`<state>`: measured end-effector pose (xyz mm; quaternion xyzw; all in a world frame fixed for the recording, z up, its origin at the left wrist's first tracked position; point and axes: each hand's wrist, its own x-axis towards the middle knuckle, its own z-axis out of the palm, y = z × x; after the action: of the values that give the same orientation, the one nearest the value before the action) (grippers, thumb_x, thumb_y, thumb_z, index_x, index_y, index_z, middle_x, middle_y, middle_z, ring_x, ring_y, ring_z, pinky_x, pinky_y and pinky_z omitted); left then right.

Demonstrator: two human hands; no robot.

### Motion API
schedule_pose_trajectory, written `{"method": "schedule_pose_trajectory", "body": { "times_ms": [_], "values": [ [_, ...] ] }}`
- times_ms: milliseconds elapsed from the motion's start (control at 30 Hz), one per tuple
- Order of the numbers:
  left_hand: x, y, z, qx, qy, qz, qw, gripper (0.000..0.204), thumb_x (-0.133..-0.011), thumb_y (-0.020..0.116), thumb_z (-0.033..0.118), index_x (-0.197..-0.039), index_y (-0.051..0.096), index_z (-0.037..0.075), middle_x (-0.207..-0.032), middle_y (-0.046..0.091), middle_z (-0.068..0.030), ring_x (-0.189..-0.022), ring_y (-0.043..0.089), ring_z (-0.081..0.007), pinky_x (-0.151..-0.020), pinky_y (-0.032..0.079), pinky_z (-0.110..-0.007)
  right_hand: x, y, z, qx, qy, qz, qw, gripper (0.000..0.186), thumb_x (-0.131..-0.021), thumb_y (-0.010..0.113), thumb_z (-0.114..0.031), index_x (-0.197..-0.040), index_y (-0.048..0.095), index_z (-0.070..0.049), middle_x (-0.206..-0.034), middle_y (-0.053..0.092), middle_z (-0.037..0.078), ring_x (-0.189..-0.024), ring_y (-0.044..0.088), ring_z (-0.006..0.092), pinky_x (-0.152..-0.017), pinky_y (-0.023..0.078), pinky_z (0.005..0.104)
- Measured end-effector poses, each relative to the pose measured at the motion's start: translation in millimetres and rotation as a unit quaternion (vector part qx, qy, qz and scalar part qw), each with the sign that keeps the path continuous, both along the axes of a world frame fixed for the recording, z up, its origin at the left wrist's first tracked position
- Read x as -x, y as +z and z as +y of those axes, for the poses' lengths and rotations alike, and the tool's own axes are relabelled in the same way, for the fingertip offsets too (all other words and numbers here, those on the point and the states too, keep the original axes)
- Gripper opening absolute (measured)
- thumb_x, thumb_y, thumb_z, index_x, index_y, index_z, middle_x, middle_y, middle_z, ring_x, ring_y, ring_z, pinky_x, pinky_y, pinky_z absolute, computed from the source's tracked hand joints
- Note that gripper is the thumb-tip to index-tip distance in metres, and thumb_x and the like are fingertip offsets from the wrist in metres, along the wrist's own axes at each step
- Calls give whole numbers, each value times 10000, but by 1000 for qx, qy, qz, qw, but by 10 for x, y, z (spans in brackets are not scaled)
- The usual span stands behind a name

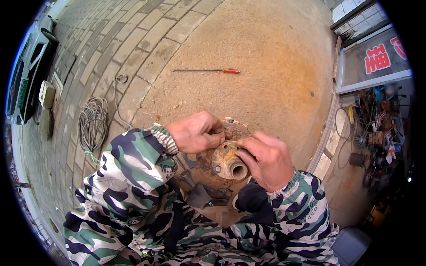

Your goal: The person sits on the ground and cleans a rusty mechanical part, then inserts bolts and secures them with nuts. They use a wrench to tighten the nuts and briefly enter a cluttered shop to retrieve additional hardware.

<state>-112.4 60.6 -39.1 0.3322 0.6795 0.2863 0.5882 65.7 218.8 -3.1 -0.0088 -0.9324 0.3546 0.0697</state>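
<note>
In front of me a round, rusty metal flange (219, 160) with a short pipe stub (238, 170) lies on a larger rusty metal body (233, 127). One bolt (218, 169) shows in the flange's lower left, and a dark hole is visible near its top. My left hand (197, 131) is closed at the flange's upper left edge, fingertips pinched together; what they hold, if anything, is hidden. From the right, my right hand (269, 160) grips the flange's upper right side with thumb and fingers around the rim.
A long screwdriver (228, 71) with a red handle lies on the concrete beyond my hands. Coiled cable (93, 123) rests on the paving at left, near a parked car (33, 66). Tools and wires (381, 133) crowd the right side by a framed glass panel (375, 57).
</note>
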Motion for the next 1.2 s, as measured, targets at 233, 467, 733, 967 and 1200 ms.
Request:
{"method": "schedule_pose_trajectory", "body": {
  "times_ms": [233, 467, 733, 967, 1200],
  "values": [
    [-4, -46, -12, -20, 1, 11, 1000, 299, -1045, 613, 230, -960, 672, -51, -702, 626, -38, -620, 583, -117, -590, 489, -319, 154, -2, 57, -61, 106, -8, 992, 84, -849, 665, -59, -930, 659, -39, -822, 599, 123, -796, 650, 347, -695, 545, 447],
    [42, 26, -146, -46, 6, 34, 998, 231, -970, 632, 162, -874, 652, -47, -668, 639, -79, -609, 620, -137, -585, 490, -342, 449, 92, 38, -75, 197, -101, 972, 168, -827, 769, -91, -952, 683, -18, -854, 645, 181, -815, 667, 411, -704, 541, 473],
    [29, -139, 18, -72, -1, 49, 996, 236, -873, 644, 203, -830, 727, -14, -713, 735, -143, -660, 721, -238, -596, 548, -392, 673, 231, 97, -146, 228, -215, 938, 136, -804, 781, -84, -887, 700, -13, -833, 693, 212, -830, 679, 430, -730, 548, 487],
    [34, -131, 86, -126, -26, 83, 988, 256, -907, 649, 198, -849, 700, -46, -686, 711, -144, -623, 684, -178, -570, 515, -375, 784, 362, 50, -92, 228, -261, 934, 159, -783, 741, -40, -936, 744, 6, -850, 692, 269, -879, 690, 457, -776, 562, 498],
    [19, -197, 73, -109, -13, 78, 991, 311, -931, 652, 231, -832, 699, -60, -691, 718, -151, -619, 694, -184, -566, 529, -360, 857, 326, -48, -178, 235, -290, 910, 181, -795, 781, -74, -970, 771, -27, -856, 709, 250, -873, 705, 436, -772, 573, 471]
  ]
}}
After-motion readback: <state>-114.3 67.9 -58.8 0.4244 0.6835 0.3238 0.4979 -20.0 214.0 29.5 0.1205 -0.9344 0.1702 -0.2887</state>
